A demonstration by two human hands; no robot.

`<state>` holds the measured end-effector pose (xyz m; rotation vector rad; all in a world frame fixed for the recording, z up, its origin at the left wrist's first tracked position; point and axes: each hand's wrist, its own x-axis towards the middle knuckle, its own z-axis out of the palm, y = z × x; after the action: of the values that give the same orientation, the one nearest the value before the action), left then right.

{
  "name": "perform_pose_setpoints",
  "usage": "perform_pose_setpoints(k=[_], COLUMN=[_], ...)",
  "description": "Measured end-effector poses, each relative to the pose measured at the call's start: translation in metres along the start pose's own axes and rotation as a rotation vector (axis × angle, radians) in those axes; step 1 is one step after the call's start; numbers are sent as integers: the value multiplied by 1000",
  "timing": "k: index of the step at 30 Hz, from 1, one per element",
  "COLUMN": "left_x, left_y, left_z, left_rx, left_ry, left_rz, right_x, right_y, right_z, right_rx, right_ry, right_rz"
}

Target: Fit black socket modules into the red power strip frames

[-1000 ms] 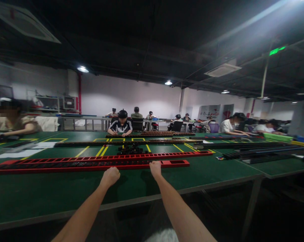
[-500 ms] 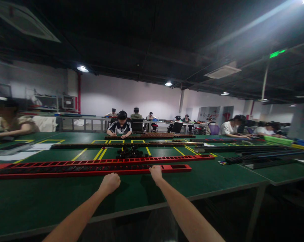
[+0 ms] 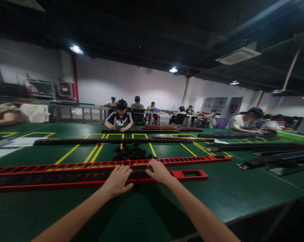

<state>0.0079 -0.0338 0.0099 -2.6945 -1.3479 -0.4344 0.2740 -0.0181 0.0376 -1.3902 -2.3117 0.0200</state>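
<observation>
A long red slotted frame [image 3: 189, 174] lies across the green table in front of me, its left stretch filled with a row of black parts [image 3: 66, 178]. My left hand [image 3: 118, 181] reaches over this frame, fingers stretched forward and thumb apart; I see nothing in its grasp. Close by on the right, my right hand [image 3: 158, 171] is over the same frame, its fingers curled toward the thumb. Whatever lies between those fingertips is too small or hidden to name. Just behind runs a second red frame [image 3: 197, 160] with open slots.
Behind the red frames sits a heap of black parts [image 3: 131, 152]. Long dark strips [image 3: 91, 141] lie farther back, and more dark bars [image 3: 280, 158] at right. Yellow tape lines [image 3: 67, 154] mark the tabletop. A person [image 3: 120, 117] works across the table; others sit beyond.
My left hand has moved right and forward onto the near red frame, going from a fist to spread fingers. The right hand stays by that frame. The view has shifted and tilted down.
</observation>
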Motion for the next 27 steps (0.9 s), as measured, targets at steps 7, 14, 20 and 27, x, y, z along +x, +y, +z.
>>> perform_pose_setpoints(k=[7, 14, 20, 27], left_x=[17, 30, 24, 20], left_y=[-13, -11, -6, -6], left_z=[15, 3, 14, 17], left_rx=[-73, -9, 76, 82], left_ry=[-167, -151, -95, -43], left_rz=[-63, -71, -19, -58], right_x=[24, 31, 27, 25], right_y=[-6, 14, 23, 45], right_z=[-7, -9, -1, -11], right_rx=[-121, -120, -54, 143], right_ry=[-454, -350, -399, -420], right_rz=[-168, -186, -220, -178])
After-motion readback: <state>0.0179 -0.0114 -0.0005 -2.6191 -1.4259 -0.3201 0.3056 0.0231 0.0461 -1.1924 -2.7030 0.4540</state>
